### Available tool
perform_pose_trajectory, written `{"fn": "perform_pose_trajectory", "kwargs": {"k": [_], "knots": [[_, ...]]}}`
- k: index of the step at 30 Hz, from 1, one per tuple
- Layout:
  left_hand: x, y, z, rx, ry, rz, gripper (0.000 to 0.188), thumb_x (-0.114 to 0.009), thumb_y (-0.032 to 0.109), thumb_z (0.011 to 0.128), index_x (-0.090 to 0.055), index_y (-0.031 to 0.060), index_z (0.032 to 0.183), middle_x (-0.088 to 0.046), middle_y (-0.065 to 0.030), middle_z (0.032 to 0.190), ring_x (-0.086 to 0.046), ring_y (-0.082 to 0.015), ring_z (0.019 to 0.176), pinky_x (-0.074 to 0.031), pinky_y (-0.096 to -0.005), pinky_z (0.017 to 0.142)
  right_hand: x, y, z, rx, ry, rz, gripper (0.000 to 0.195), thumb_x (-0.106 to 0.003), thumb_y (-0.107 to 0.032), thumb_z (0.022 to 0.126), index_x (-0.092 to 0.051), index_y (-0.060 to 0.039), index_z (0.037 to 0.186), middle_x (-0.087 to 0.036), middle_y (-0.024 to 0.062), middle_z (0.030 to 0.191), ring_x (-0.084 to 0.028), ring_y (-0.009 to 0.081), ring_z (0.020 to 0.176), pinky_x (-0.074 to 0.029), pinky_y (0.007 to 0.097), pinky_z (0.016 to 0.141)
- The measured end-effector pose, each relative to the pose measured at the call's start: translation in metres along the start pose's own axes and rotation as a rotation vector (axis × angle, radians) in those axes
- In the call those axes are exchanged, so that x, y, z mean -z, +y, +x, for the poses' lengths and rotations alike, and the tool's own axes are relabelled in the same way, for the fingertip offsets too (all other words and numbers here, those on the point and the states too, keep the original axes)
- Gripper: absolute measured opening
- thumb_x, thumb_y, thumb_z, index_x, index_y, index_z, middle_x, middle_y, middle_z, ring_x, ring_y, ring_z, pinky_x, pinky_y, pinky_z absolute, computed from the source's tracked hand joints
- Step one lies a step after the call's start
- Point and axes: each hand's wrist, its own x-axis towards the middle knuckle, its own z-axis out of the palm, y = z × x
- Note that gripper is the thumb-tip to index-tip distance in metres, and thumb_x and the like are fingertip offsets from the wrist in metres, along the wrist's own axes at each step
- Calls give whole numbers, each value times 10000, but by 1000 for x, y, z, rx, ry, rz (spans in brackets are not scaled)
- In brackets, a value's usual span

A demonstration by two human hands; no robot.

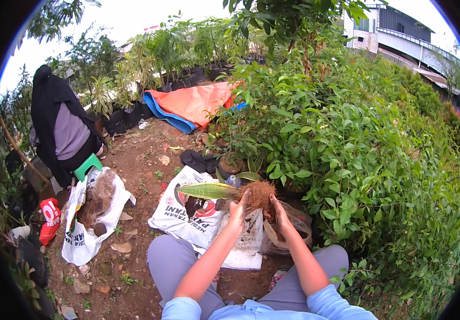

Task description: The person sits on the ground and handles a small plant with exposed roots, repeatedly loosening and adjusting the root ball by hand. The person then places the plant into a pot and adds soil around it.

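A snake plant cutting with yellow-edged green leaves [208, 191] lies sideways in front of me, its base wrapped in a ball of brown coconut fibre [260, 194]. My left hand [238, 210] holds the near left side of the fibre ball, by the leaf base. On the ball's right side is my right hand [281, 216], palm turned inward, fingers against the fibre. Below the hands are a white printed planting-media sack [206, 232], with dark soil at its opening, and a soil-specked white sheet [240, 256]. A clear plastic bag [306, 226] with brown contents stands beside my right hand.
At the left, a person [64, 124] sits on a green stool [88, 166], near another white sack [80, 256] with fibre and a red bag [50, 220]. An orange and blue tarp [194, 104] lies ahead. Dense leafy plants [358, 160] border the right; stones [122, 247] dot the soil.
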Motion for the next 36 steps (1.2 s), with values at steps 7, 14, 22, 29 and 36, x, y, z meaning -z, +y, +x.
{"fn": "perform_pose_trajectory", "kwargs": {"k": [7,14,22,29,36], "knots": [[2,61,-11,109,-78,-8,510,-548,388,839,-412,124,1254,-498,-82,1216,-520,-254,1080,-418,-449,906,18,-22,2,241,-54,-148,433,-496,-425,867,-616,-11,825,-308,-75,526,-248,41,444,-170,211,426],[26,55,-6,91,-133,-95,444,-568,313,847,-470,20,1167,-567,-104,1106,-592,-236,958,-510,-369,800,27,-20,9,422,67,-155,112,-657,-100,776,-610,-4,812,-642,38,769,-469,38,537,-351,181,468],[17,38,2,4,-189,8,495,-654,288,792,-460,-3,1143,-539,-83,1080,-563,-179,931,-492,-325,791,31,-28,14,606,389,-568,53,-641,-33,761,-617,14,751,-492,-58,606,-357,19,547,-301,184,498],[-4,39,15,24,-207,-30,489,-639,330,795,-483,5,1125,-546,-83,1070,-563,-184,933,-480,-335,810,25,-40,9,734,598,-428,57,-618,-36,786,-593,15,781,-512,-42,635,-353,23,543,-306,184,501],[-11,34,27,19,-304,-21,501,-584,353,815,-432,51,1184,-535,-91,1104,-566,-227,966,-492,-371,783,13,-49,7,719,671,-407,97,-644,-69,766,-600,18,772,-540,-8,613,-394,47,557,-355,208,526]]}}
